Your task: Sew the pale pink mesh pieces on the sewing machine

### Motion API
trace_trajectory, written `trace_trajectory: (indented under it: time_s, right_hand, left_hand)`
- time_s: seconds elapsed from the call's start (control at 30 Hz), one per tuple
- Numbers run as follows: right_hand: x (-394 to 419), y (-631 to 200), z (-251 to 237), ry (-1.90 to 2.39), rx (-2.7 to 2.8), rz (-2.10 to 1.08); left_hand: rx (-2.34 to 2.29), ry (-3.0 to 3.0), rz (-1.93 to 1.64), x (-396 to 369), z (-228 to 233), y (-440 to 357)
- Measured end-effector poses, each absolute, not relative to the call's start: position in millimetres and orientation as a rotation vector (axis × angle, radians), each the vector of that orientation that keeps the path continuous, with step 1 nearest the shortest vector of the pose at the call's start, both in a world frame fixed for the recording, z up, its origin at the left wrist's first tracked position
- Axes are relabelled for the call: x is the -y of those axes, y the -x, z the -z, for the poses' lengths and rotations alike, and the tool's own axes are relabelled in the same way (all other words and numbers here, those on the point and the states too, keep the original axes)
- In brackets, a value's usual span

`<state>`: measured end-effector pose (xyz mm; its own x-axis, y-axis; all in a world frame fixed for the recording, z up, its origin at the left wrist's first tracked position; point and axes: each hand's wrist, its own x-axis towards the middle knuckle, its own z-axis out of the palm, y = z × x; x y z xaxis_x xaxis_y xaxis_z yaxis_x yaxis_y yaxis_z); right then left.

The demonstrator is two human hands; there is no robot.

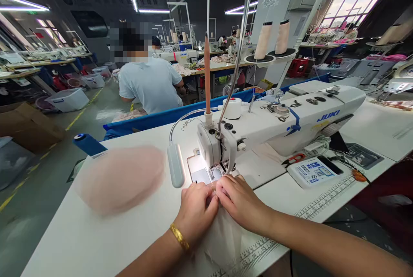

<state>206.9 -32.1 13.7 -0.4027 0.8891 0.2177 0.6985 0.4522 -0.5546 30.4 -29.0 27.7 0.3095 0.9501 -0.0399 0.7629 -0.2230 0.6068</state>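
Both hands meet on a piece of pale fabric lying on the white counter, right in front of the sewing machine. The left hand, with a gold bracelet at the wrist, has its grip narrow: fingers curled down and pinching the fabric edge. The right hand lies beside it, touching it, fingers bent and pressing the same edge just before the needle area; its grip is closed on the cloth too. The fabric runs from under the hands toward the near edge of the counter, over a printed ruler strip. A pink, blurred mound of cloth sits to the left, apart from the hands. Red-handled snips and a printed card lie to the right, beneath the machine's arm.
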Motion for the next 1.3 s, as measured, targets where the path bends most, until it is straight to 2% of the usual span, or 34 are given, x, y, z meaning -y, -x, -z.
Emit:
trace_trajectory:
  time_s: [0.07,0.17,0.37,0.67,1.3]
  right_hand:
    - [16,-201,-2,1.421,2.277,-0.444]
    - [3,-198,4,1.439,2.294,-0.417]
    - [-1,-210,-3,1.392,2.288,-0.457]
    - [2,-231,8,0.99,2.423,-0.367]
    - [-8,-226,12,1.086,2.303,0.0]
  left_hand:
    - [-1.644,-2.21,-0.457,20,-15,-31]
    - [-1.656,-2.415,-0.655,17,-4,-28]
    - [-1.21,-2.772,-0.881,24,5,-18]
    - [-1.196,-2.774,-0.883,24,3,-15]
    - [-1.323,-2.87,-0.73,15,3,-14]
